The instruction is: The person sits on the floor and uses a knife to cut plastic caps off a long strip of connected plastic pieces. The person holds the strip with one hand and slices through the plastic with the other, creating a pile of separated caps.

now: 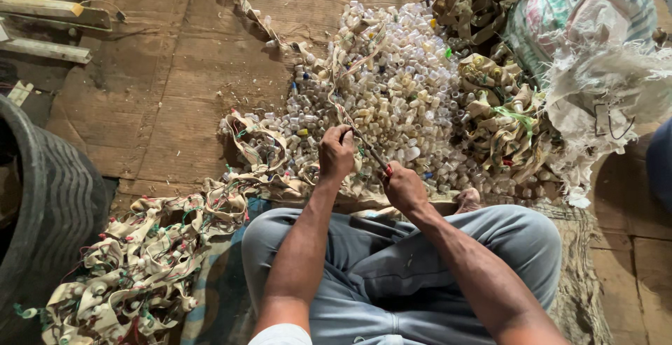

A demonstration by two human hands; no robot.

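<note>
My left hand (337, 152) is closed on a beige strap (341, 110) that runs up over a pile of small whitish plastic caps (392, 86). Just to its right, my right hand (404, 187) grips a thin cutting tool with a red handle (378, 159), its blade angled up toward the strap by my left hand. Both hands hover above my knees, which are covered by grey trousers (392, 261). The tool's handle is mostly hidden inside my fist.
A heap of tangled straps with red and green threads (140, 261) lies at the lower left. More bundled straps (500, 117) and a torn woven sack (595, 58) sit at the right. A black tyre (42, 205) stands at the left edge on the wooden floor (175, 58).
</note>
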